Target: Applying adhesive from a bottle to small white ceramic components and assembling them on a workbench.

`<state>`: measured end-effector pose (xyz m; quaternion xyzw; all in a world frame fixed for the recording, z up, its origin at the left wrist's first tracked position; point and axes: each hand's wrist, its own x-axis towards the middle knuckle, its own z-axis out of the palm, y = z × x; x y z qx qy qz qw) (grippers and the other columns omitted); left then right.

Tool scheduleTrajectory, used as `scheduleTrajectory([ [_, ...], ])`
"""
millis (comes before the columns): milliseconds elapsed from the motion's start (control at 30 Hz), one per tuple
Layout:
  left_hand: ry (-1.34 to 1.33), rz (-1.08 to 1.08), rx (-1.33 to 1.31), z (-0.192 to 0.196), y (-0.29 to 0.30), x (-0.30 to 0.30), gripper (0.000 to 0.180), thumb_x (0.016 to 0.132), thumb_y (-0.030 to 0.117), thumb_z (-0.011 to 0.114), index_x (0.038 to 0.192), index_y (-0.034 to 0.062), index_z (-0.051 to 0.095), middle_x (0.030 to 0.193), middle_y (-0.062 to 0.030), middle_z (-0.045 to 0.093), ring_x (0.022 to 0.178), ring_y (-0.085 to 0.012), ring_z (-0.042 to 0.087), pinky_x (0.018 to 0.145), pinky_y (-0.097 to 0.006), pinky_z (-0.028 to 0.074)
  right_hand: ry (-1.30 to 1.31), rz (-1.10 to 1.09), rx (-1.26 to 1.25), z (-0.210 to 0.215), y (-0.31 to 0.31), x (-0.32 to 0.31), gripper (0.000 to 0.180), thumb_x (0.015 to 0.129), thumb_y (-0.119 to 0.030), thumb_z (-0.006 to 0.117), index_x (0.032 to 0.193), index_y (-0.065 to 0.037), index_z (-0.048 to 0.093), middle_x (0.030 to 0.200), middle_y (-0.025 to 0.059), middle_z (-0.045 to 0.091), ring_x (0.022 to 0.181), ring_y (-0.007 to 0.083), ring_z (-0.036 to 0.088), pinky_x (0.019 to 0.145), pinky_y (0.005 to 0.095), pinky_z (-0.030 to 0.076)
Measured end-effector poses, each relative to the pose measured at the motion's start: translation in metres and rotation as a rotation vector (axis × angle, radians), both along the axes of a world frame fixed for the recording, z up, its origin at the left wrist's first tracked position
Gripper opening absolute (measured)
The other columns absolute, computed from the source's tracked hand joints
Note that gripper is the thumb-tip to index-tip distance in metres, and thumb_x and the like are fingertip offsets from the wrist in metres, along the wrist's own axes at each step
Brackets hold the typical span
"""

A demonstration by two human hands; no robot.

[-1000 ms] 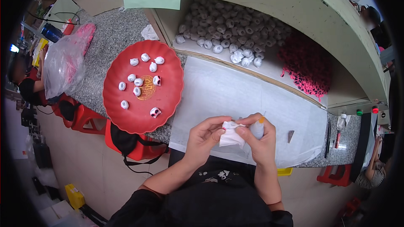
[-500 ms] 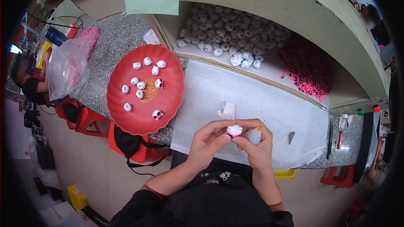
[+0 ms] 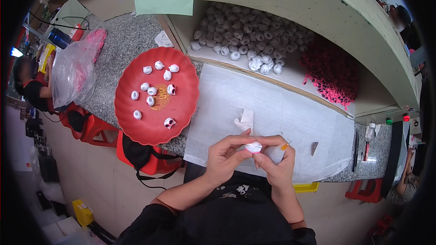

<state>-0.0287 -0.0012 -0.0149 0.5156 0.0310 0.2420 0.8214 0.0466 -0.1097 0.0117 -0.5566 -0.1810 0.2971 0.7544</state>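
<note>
Two hands, left hand (image 3: 225, 156) and right hand (image 3: 278, 165), grip one white piece (image 3: 253, 147); ten lie on one red plate (image 3: 145, 129).

Small white piece (image 3: 253, 147) mostly covered by fingers of left hand (image 3: 223, 155) and right hand (image 3: 278, 163); its shape can't be told. Thin orange-tipped tool (image 3: 284, 145) in the right hand, too small to identify. Markings on the little white pieces on the red tray (image 3: 136, 127) too small to read. Heap of pink items (image 3: 331, 75) in the shelf: single pieces can't be made out, back of heap hidden under the shelf top. Clear bag (image 3: 72, 70) contents blurred. Person at left edge (image 3: 29, 86) partly cut off.
</note>
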Motion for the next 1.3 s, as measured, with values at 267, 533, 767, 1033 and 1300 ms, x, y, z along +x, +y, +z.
scheduleTrajectory([
  [267,0.068,-0.058,-0.200,0.005,0.000,0.002,0.028,0.075,-0.001,0.055,0.102,-0.0032,0.047,0.098,-0.0111,0.055,0.095,-0.0147,0.051,0.098,-0.033,0.024,0.016,0.035,-0.033,0.005,0.000,0.008,0.022,0.069,0.005,0.055,0.091,0.007,0.053,0.071,0.0098,0.055,0.052,0.0110,0.050,0.045,0.0206,0.041],
  [533,-0.023,-0.002,-0.001,0.008,0.002,-0.001,0.028,0.073,-0.002,0.057,0.099,-0.0038,0.048,0.096,-0.0114,0.055,0.093,-0.0159,0.052,0.100,-0.039,0.021,-0.093,0.048,-0.025,0.009,-0.002,0.002,0.020,0.069,0.005,0.055,0.089,0.007,0.053,0.071,0.0117,0.056,0.053,0.0113,0.051,0.046,0.0208,0.042],
  [767,-0.164,-0.294,0.242,0.073,0.019,-0.022,0.021,0.075,0.007,0.058,0.094,0.0032,0.051,0.089,-0.0199,0.057,0.090,-0.0310,0.055,0.094,-0.044,0.027,0.113,0.030,0.368,0.036,-0.020,-0.014,0.031,0.070,-0.002,0.060,0.098,0.004,0.048,0.076,0.0180,0.057,0.054,0.0153,0.052,0.046,0.0233,0.044],
  [1033,-0.069,-0.309,0.021,0.090,0.031,-0.033,0.012,0.084,0.011,0.044,0.093,0.0043,0.049,0.097,-0.0254,0.045,0.076,-0.0270,0.056,0.070,-0.037,0.044,0.046,-0.078,0.276,0.020,-0.041,0.010,0.041,0.073,-0.013,0.059,0.106,0.000,0.039,0.066,0.0114,0.050,0.044,0.0115,0.040,0.034,0.0226,0.038],
  [1300,0.631,0.439,1.091,0.042,0.135,-0.049,0.016,0.068,-0.001,0.057,0.083,0.0005,0.059,0.082,-0.0117,0.057,0.081,-0.0245,0.055,0.072,-0.030,0.042,0.175,-0.110,0.122,-0.002,-0.058,0.013,0.029,0.068,0.005,0.052,0.097,0.006,0.047,0.071,0.0167,0.055,0.048,0.0128,0.047,0.045,0.0234,0.042],
])
